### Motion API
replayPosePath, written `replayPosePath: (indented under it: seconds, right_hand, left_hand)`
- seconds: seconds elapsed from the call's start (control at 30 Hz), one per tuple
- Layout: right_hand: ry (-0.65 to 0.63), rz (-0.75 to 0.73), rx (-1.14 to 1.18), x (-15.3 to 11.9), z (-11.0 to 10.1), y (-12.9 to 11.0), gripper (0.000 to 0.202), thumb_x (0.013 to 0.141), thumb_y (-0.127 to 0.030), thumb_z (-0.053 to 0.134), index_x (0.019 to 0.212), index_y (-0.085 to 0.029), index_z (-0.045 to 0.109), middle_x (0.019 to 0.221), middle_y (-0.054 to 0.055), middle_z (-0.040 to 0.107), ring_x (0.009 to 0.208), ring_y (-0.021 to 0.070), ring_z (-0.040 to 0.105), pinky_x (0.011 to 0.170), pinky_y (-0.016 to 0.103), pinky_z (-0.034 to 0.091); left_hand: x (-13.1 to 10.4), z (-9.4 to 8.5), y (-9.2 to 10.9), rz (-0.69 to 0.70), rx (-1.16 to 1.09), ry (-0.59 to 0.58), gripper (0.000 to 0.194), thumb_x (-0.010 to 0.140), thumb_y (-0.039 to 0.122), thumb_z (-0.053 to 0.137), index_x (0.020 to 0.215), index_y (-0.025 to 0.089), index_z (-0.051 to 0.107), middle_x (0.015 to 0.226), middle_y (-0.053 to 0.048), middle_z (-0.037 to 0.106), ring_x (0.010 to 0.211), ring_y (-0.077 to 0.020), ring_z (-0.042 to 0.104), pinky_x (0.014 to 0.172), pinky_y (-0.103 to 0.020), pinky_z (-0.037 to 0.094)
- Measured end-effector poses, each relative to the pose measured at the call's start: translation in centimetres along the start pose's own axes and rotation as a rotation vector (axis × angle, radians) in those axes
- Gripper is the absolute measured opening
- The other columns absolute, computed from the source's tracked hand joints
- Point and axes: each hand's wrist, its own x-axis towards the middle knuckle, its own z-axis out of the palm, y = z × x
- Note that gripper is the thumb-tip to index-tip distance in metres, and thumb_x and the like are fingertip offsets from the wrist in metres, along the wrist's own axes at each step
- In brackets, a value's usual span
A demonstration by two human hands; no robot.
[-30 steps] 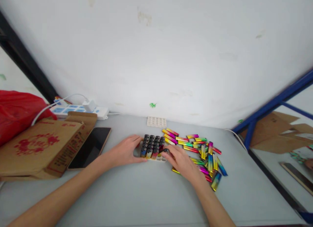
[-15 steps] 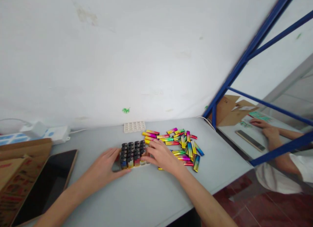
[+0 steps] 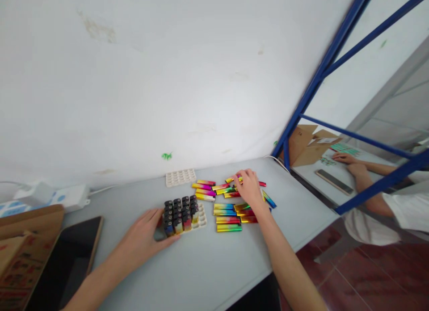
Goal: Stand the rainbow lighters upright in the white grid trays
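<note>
Several black-topped lighters (image 3: 177, 212) stand upright in rows in a white tray (image 3: 202, 216), whose right-hand holes show bare. My left hand (image 3: 147, 233) is wrapped round the tray's left end, thumb along the front edge. Over the back of a loose pile of shiny coloured sleeves (image 3: 229, 212) is my right hand (image 3: 248, 186), its fingers spread and bent down onto the pieces; nothing held shows in it. Some sleeves lie in a rough column to the right of the tray, others are partly under the right hand and forearm.
A second white tray (image 3: 181, 177) lies near the wall. At the left are a power strip (image 3: 75, 198), a cardboard box (image 3: 40, 239) and a dark tablet (image 3: 73, 253). Beyond a blue metal frame (image 3: 306, 94) at the right, another person's arms (image 3: 365, 179) rest at a table.
My right hand has moved from the tray's right side, back and right to the sleeve pile, and its fingers have opened. My left hand stays at the tray. The camera view has shifted slightly.
</note>
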Motion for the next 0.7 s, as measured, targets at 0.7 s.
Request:
replayPosePath:
  seconds: [0.7]
  right_hand:
    - [0.041, 0.316, 0.535, 1.9, -0.5, 3.8, 0.047, 0.082, -0.052, 0.081, 0.111, -0.015, 0.08, 0.104, 0.013, 0.081, 0.089, 0.0285, 0.075, 0.086, 0.042, 0.058]
  left_hand:
    - [0.4, -2.3, 1.9, -0.031, -0.007, -0.124, 0.046, 0.077, 0.064, 0.077, 0.098, 0.024, 0.067, 0.1, -0.008, 0.077, 0.091, -0.0302, 0.071, 0.083, -0.042, 0.061]
